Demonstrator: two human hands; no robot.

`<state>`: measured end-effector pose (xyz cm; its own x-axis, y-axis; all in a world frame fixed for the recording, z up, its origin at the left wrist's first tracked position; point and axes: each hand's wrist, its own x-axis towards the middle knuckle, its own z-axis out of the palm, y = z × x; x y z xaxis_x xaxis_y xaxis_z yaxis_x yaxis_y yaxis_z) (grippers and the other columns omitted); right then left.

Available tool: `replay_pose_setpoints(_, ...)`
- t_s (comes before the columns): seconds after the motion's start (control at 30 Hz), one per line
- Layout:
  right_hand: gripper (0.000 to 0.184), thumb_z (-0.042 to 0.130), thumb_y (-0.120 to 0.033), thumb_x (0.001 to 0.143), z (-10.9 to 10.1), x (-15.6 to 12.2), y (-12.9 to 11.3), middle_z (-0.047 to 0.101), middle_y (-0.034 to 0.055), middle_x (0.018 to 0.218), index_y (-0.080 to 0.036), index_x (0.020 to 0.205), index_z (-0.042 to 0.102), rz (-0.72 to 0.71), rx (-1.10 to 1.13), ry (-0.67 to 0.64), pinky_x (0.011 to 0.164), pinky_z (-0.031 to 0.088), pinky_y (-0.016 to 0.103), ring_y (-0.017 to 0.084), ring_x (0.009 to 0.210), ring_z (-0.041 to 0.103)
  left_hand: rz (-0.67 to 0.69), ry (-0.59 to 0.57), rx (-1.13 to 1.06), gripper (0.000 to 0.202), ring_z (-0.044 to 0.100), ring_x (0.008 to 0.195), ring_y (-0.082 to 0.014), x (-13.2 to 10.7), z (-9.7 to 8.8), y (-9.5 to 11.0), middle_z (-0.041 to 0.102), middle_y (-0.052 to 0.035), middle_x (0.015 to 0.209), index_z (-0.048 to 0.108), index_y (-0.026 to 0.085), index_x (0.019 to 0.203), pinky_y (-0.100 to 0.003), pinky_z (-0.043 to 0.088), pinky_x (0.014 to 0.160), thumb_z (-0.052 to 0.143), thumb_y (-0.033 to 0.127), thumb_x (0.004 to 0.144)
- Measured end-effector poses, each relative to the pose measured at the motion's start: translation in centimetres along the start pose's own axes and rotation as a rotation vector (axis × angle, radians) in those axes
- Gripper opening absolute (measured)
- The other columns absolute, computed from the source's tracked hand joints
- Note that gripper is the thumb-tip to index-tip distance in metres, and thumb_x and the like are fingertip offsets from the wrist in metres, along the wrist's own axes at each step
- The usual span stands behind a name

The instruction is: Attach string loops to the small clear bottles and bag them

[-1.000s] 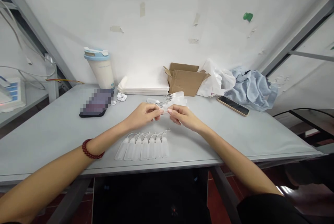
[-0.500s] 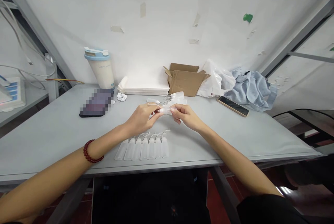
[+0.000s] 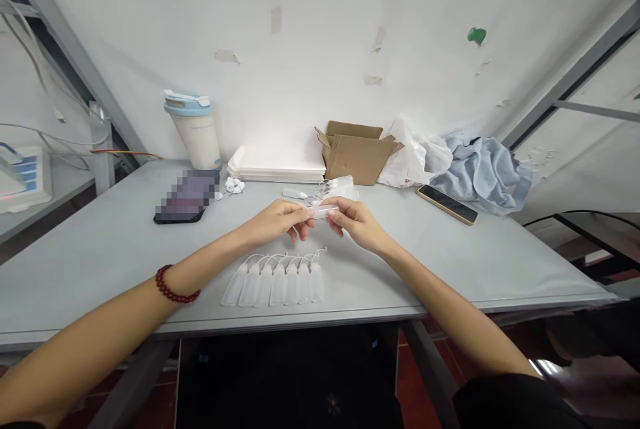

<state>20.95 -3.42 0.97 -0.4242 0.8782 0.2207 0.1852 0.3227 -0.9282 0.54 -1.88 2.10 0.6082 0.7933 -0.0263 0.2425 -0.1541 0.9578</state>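
Between my two hands, above the middle of the table, is a small translucent plastic bottle (image 3: 326, 212). My right hand (image 3: 356, 221) grips its body with thumb and fingers. At its left end, my left hand (image 3: 284, 221) pinches with the thumb and forefinger, the other fingers curled below; the cap end is covered by them. Nearer me stands a row of several like bottles (image 3: 277, 284), lying flat with thin bent white tubes at their tops. Just behind my hands lies a loose cluster of more bottles (image 3: 344, 186), partly hidden.
Along the back are a cup with a blue lid (image 3: 193, 132), a stack of white sheets (image 3: 277, 166), a cardboard box (image 3: 357, 157), a plastic bag (image 3: 413, 156) and blue cloth (image 3: 487, 172). Phones (image 3: 447, 204) lie right and left (image 3: 187, 197). Small white caps (image 3: 234, 185) sit near the cup.
My left hand has turned at the bottle's end, its thumb now on top and its lower fingers showing beneath. The white tube seen over its fingers earlier is no longer visible. My right hand stays put.
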Motion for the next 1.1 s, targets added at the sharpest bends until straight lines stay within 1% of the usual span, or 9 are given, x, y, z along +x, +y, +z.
replay_pose_setpoints(0.13,0.036,0.05,-0.045,0.086,0.0,-0.1,0.1,0.046,-0.0053,0.058,-0.013,0.101,0.057,0.006,-0.064,-0.003,0.051,0.035,0.024,0.008,0.05,0.042,0.071,0.044,0.134,0.037,0.055,0.058,-0.0131,-0.3,0.2,0.2,0.06,-0.0025,0.061,0.063,0.014,0.07,-0.026,0.045,0.058,0.05,0.045,0.086)
replay_pose_setpoints(0.3,0.037,0.05,-0.046,0.085,-0.2,-0.1,0.3,0.04,-0.008,0.051,-0.012,0.099,0.058,0.026,-0.046,-0.011,0.048,0.031,0.022,0.007,0.045,0.039,0.397,0.22,0.581,0.038,0.05,0.056,-0.0122,-0.8,0.7,-0.4,0.055,-0.0009,0.058,0.05,0.017,0.056,-0.025,0.04,0.055,0.045,0.032,0.09)
replay_pose_setpoints(0.4,0.037,0.053,-0.049,0.083,-0.2,0.0,0.2,0.037,-0.0081,0.053,-0.014,0.092,0.058,0.047,0.002,-0.017,0.046,0.029,0.022,0.006,0.043,0.038,0.644,0.277,0.788,0.03,0.058,0.069,-0.0174,-0.5,0.7,-1.2,0.064,-0.006,0.07,0.053,0.017,0.065,-0.029,0.045,0.065,0.043,0.025,0.091)
replay_pose_setpoints(0.5,0.036,0.055,-0.051,0.081,-0.2,0.0,0.2,0.035,-0.0079,0.055,-0.015,0.081,0.055,0.089,0.052,-0.022,0.043,0.026,0.022,0.005,0.042,0.035,0.72,0.302,0.936,0.023,0.061,0.08,-0.0222,-0.2,0.5,-1.8,0.067,-0.0109,0.082,0.059,0.015,0.078,-0.032,0.046,0.069,0.042,0.023,0.091)
replay_pose_setpoints(0.63,0.037,0.054,-0.052,0.081,-0.1,0.2,0.2,0.035,-0.0078,0.054,-0.016,0.076,0.052,0.1,0.062,-0.007,0.044,0.028,0.023,0.006,0.042,0.036,0.555,0.263,0.831,0.026,0.059,0.069,-0.0181,-0.3,0.4,-1.3,0.065,-0.0065,0.073,0.059,0.015,0.076,-0.029,0.044,0.064,0.043,0.029,0.091)
replay_pose_setpoints(0.77,0.038,0.05,-0.052,0.085,0.0,0.1,0.1,0.041,-0.0074,0.052,-0.015,0.09,0.056,0.03,-0.019,0.007,0.048,0.032,0.023,0.007,0.045,0.039,0.3,0.169,0.546,0.039,0.054,0.061,-0.0128,-0.6,0.4,-0.2,0.061,-0.0015,0.065,0.059,0.016,0.066,-0.024,0.041,0.057,0.042,0.039,0.091)
replay_pose_setpoints(0.9,0.037,0.046,-0.048,0.089,0.1,-0.1,0.2,0.049,-0.0038,0.057,-0.014,0.098,0.058,-0.042,-0.222,0.046,0.053,0.036,0.024,0.009,0.05,0.043,0.2,0.109,0.271,0.042,0.056,0.066,-0.0139,-0.5,0.2,0.3,0.062,-0.0038,0.068,0.06,0.015,0.063,-0.025,0.045,0.061,0.044,0.043,0.089)
replay_pose_setpoints(1.0,0.034,0.047,-0.046,0.089,0.2,-0.1,0.5,0.058,0.0031,0.071,-0.015,0.096,0.061,-0.181,-0.425,0.095,0.06,0.038,0.026,0.013,0.06,0.048,0.092,0.067,0.078,0.038,0.058,0.063,-0.0151,-0.2,0.0,0.2,0.061,-0.0043,0.063,0.061,0.014,0.064,-0.027,0.047,0.059,0.048,0.042,0.086)
replay_pose_setpoints(1.1,0.034,0.043,-0.044,0.091,0.2,0.0,0.7,0.06,0.0062,0.076,-0.016,0.095,0.063,-0.26,-0.521,0.096,0.063,0.037,0.027,0.014,0.064,0.048,0.068,0.054,0.101,0.035,0.057,0.058,-0.0148,-0.2,0.1,0.0,0.059,-0.0025,0.058,0.061,0.014,0.067,-0.028,0.047,0.059,0.049,0.041,0.086)
